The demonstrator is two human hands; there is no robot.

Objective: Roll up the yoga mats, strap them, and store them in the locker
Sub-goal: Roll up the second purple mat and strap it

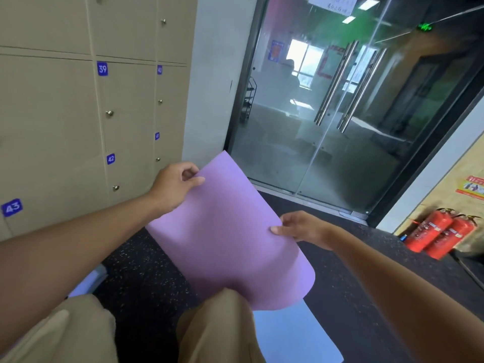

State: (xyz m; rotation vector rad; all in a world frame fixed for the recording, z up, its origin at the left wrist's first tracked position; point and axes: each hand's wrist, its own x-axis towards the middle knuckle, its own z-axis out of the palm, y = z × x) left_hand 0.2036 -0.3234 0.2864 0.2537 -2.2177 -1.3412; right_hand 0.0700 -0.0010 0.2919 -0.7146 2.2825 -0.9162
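Observation:
A purple yoga mat [230, 231] is lifted off the floor in front of me, its free end raised and the rest curving down behind my knee. My left hand [172, 187] pinches the mat's left edge near the top corner. My right hand [301, 229] pinches the right edge lower down. A light blue mat [296, 336] lies flat on the dark floor under the purple one; another pale blue piece [89, 281] shows at lower left. Beige lockers [65, 127] with closed doors numbered 39 to 43 fill the left wall.
Glass double doors [340, 113] with steel handles stand straight ahead. Two red fire extinguishers [440, 234] lean against the right wall. My knees in tan trousers [217, 331] are at the bottom. Dark speckled rubber floor [146, 279] lies around the mats.

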